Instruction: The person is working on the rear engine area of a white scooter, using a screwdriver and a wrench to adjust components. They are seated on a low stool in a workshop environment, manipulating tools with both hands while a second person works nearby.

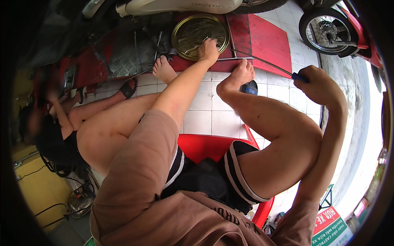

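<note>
Over a round gold-coloured metal tray [175, 45], my left hand [209, 51] reaches down with its fingers drawn together. Whatever may be between those fingers is too small to make out. Thin liquid or small metal bits seem to cover the tray's bottom. To the right, my right hand [322, 85] is closed around the blue handle of a long screwdriver [269, 64]. Its thin shaft points left, toward the tray, with the tip close to a metal bar beside the rim.
The tray rests on a red platform [266, 41] under a motorcycle [180, 5]. Wrenches and other tools [159, 44] lie left of it. My bare feet touch or near its front edge. A motorbike wheel [328, 32] stands far right; another person [57, 135] sits at left.
</note>
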Available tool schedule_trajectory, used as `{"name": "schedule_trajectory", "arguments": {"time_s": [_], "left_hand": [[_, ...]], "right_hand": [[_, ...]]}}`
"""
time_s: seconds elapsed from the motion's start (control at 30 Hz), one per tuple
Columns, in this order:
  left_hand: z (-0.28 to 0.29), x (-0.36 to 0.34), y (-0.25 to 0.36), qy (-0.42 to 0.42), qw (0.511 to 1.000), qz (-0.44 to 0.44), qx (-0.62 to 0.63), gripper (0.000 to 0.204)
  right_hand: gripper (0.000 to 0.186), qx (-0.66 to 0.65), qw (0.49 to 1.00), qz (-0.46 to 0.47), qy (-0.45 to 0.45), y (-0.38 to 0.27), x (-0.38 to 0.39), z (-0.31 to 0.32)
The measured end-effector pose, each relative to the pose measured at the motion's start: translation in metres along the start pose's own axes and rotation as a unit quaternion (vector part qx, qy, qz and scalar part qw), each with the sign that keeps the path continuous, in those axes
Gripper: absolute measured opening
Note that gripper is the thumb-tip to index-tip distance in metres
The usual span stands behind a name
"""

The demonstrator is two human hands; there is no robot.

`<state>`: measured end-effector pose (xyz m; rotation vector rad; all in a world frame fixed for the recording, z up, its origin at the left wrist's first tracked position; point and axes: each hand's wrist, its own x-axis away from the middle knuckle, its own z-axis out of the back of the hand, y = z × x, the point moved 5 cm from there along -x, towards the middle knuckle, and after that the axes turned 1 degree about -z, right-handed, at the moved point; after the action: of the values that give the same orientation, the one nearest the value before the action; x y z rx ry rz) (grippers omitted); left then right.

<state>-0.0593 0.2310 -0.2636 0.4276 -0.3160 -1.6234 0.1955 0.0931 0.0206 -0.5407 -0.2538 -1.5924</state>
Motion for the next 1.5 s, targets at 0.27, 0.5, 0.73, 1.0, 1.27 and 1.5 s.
{"name": "schedule_trajectory", "arguments": {"time_s": [0.27, 0.5, 0.73, 1.0, 1.27, 1.5], "left_hand": [[0.01, 0.006, 0.018, -0.134, 0.786, 0.125, 0.591, 0.011], [0.047, 0.022, 0.05, -0.17, 0.54, 0.052, 0.823, 0.015], [0.063, 0.026, 0.058, -0.154, 0.543, 0.054, 0.824, 0.015], [0.071, 0.025, 0.056, -0.115, 0.623, 0.018, 0.774, 0.015], [0.116, 0.001, 0.086, 0.126, 0.747, -0.04, 0.652, 0.014], [0.213, -0.031, 0.192, 0.203, 0.756, -0.171, 0.598, 0.025]], "right_hand": [[0.034, -0.049, 0.998, 0.005, 0.03, 0.002, -0.006, 0.002], [0.038, -0.074, 0.997, 0.007, 0.032, -0.001, -0.005, 0.004], [0.036, -0.083, 0.996, 0.008, 0.034, -0.001, -0.005, 0.004], [0.033, -0.075, 0.996, 0.007, 0.041, -0.001, -0.005, 0.007], [0.02, -0.153, 0.972, 0.104, 0.148, -0.004, 0.012, 0.028], [0.024, -0.38, 0.901, 0.137, 0.161, 0.005, 0.042, 0.042]]}}
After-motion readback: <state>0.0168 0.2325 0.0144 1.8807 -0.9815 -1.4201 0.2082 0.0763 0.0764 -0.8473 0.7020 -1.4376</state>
